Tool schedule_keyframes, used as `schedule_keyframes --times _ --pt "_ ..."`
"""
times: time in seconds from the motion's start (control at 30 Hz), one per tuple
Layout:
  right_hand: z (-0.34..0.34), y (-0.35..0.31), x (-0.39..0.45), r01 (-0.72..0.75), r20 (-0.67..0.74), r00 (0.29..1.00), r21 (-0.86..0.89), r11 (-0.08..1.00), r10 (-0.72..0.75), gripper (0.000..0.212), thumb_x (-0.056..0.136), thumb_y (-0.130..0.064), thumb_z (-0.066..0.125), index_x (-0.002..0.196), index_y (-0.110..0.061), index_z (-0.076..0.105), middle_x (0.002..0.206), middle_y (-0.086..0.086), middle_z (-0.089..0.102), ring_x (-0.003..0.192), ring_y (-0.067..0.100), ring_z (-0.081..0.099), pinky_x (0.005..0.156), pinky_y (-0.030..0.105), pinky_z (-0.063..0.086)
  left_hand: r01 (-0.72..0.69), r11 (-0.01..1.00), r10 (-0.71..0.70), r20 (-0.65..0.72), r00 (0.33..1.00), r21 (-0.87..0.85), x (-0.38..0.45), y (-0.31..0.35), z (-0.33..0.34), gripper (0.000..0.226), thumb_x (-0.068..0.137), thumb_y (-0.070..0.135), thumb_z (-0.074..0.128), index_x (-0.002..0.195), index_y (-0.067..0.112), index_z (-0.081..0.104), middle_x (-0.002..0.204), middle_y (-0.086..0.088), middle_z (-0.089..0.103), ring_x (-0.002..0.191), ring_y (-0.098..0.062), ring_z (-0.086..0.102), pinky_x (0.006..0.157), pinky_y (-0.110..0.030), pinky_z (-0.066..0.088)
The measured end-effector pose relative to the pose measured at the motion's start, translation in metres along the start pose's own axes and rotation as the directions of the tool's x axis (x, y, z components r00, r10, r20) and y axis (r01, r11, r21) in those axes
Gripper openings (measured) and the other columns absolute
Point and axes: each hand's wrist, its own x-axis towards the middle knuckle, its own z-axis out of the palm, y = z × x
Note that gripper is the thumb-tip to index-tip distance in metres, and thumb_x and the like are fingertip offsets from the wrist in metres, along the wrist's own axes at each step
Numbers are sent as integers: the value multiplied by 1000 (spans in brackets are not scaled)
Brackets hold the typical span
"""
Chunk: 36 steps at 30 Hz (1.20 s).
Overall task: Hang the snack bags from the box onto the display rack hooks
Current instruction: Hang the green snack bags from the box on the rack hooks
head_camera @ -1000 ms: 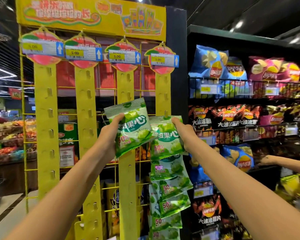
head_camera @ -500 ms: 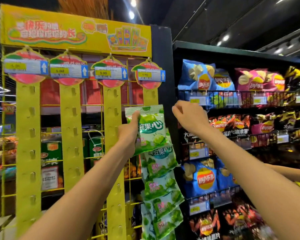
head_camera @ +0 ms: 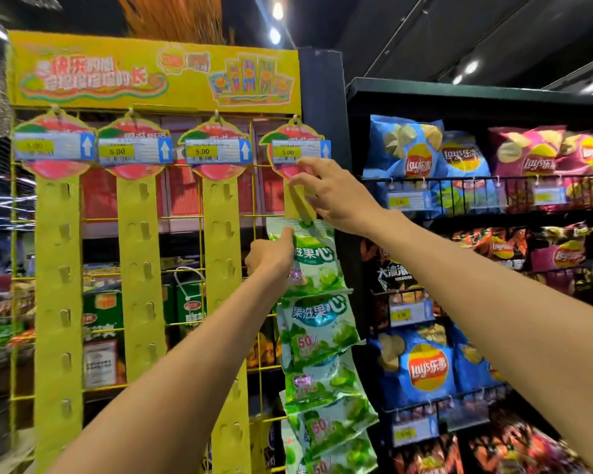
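My left hand [head_camera: 271, 260] grips the top green snack bag [head_camera: 314, 265] by its left edge, thumb up along the bag's sealed top and the other fingers curled behind it. The bag sits high against the rightmost yellow hanging strip [head_camera: 297, 200] of the display rack [head_camera: 14, 234] — whether its top is actually on a hook I cannot tell, since my hands cover that spot. Below it a column of matching green bags [head_camera: 322, 367] hangs down the same strip, each overlapping the next.

My right hand [head_camera: 336, 200] is raised just above the held bag, fingers loosely spread and slightly bent, holding nothing; its fingertips [head_camera: 297, 181] lie at the strip, right under the rightmost price tag [head_camera: 290, 151] (it reads 5.00, a bit blurred).

The three strips to the left — each under its own red-and-green topper with a price tag — carry bare hooks. A yellow header sign [head_camera: 151, 70] spans the rack's top. To the right, dark shelves [head_camera: 476, 181] hold blue, pink and dark chip bags behind wire rails.
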Motion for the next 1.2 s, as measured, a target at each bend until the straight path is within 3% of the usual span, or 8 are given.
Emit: schedule_keyframes --times 0.27,0.5,0.63,0.73,0.8,0.93,1.03,1.2 --pt "5 -1 -17 -7 -32 999 46 999 9 45 90 -13 57 134 -14 48 148 9 33 137 25 28 101 37 34 14 999 -14 -24 1000 31 -4 -16 4 47 87 50 55 75 4 48 84 -10 53 59 -21 42 53 -29 33" --pt "14 -9 -25 -24 -77 997 62 998 29 47 88 -10 59 134 -9 49 144 16 39 133 33 35 96 43 39 -125 973 127 1 992 194 -16 -22 -3 56 91 53 47 98 -2 54 88 -11 53 71 -25 51 59 -34 39" --pt "14 -13 -31 -42 -72 996 54 998 46 47 88 -9 59 134 -9 48 143 15 40 132 33 36 98 43 38 -261 928 254 60 965 265 -26 -33 -19 51 90 46 55 56 14 33 54 0 32 47 -16 27 47 -29 20" --pt "11 -23 -47 -89 -99 990 91 992 98 48 88 -10 59 134 -8 47 141 14 41 131 32 37 100 41 36 -387 877 363 135 922 284 -34 -48 -41 41 87 34 64 56 9 51 54 -5 49 47 -19 42 52 -31 40" --pt "12 -34 -65 -114 -112 985 122 986 128 47 88 -10 59 133 -8 48 139 14 43 128 32 39 98 41 38 -452 838 425 154 892 306 -41 -59 -60 22 87 27 64 78 7 64 82 -12 68 64 -24 63 68 -37 55" --pt "27 -65 -114 -147 -75 984 196 969 165 43 87 -12 56 129 -5 49 137 16 45 124 35 42 98 44 39 -592 459 719 115 686 663 -54 -91 -104 24 94 22 51 111 7 58 101 -10 68 83 -27 65 63 -30 42" --pt "40 -95 -158 -182 -28 981 212 960 192 43 89 -14 52 130 -2 47 137 19 44 126 36 41 103 45 36 -648 106 793 329 513 754 -55 -133 -134 34 91 19 46 118 1 55 115 -20 62 98 -36 61 75 -42 47" --pt "62 -144 -234 -234 -9 970 208 950 241 46 89 -13 50 133 -1 45 138 20 43 128 30 34 108 40 29 -668 -58 685 516 515 742 -70 -228 -176 45 87 18 46 128 0 49 139 -21 47 122 -36 50 103 -45 34"
